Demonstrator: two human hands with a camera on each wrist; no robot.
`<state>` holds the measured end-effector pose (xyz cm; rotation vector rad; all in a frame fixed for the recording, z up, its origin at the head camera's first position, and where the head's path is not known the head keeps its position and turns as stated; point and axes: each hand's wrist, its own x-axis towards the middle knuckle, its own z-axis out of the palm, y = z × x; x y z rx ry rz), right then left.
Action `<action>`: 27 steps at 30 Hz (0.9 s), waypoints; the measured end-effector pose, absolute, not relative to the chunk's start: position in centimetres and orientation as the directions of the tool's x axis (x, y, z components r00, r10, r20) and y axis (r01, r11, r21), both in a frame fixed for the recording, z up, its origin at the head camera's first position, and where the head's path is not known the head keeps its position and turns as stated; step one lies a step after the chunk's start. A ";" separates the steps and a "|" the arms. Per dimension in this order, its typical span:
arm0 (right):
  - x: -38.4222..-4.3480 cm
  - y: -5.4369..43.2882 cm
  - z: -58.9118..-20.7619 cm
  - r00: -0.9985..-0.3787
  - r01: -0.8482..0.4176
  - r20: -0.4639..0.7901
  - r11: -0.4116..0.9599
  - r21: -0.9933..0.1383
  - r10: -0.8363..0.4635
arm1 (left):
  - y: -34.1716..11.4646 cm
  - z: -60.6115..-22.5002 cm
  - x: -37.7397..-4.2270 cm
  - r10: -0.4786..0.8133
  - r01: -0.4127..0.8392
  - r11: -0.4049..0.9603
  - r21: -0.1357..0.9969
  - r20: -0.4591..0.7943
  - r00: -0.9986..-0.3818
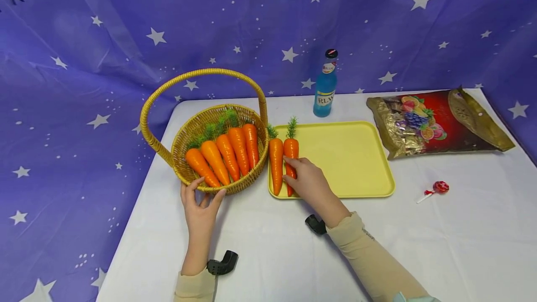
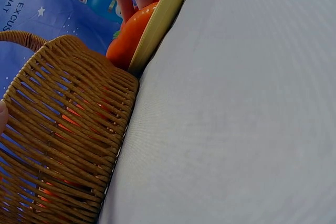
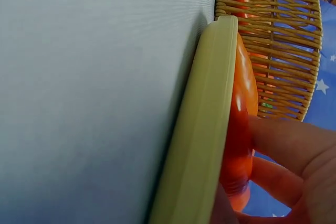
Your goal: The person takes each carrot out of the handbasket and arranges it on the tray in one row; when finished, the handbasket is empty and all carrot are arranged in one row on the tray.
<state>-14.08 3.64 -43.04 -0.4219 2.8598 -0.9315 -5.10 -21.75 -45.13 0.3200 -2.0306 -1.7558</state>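
Observation:
A wicker basket point(image 1: 247, 184) with a tall arched handle stands at the left, with several orange carrots point(image 1: 228, 156) lying side by side in it, green tops toward the back. My left hand point(image 1: 199, 216) holds the basket's front rim, fingers over the edge. Beside the basket, a yellow tray point(image 1: 348, 160) bears two carrots at its left end. Around the lower half of the right-hand carrot point(image 1: 291, 146), my right hand point(image 1: 309, 181) pinches with thumb and fingers; in the right wrist view this carrot point(image 3: 239, 148) lies close over the tray rim. The other carrot point(image 1: 276, 164) lies between it and the basket.
Behind the tray stands a blue bottle point(image 1: 325, 87) with a dark cap. A red and gold candy bag point(image 1: 440, 125) lies at the back right, and a red lollipop point(image 1: 439, 187) is in front of it. A starry purple cloth point(image 1: 268, 27) hangs behind the white table point(image 1: 268, 255).

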 end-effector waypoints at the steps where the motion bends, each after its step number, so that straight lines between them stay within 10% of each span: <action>1: -14.0 3.6 -43.0 -0.955 -0.234 -0.012 0.780 -0.580 -0.295 | -21.7 -44.9 -5.1 -0.441 0.104 0.167 0.981 0.168 -0.881; 17: -13.6 4.7 -39.8 -0.946 -0.303 0.059 0.810 -0.502 -0.317 | -21.8 -45.4 -5.2 -0.436 0.109 0.173 0.979 0.176 -0.883; 27: -16.1 1.8 -35.9 -0.898 -0.306 0.077 0.487 -0.818 -0.434 | -20.9 -42.8 -4.6 -0.434 0.074 0.178 0.981 0.146 -0.889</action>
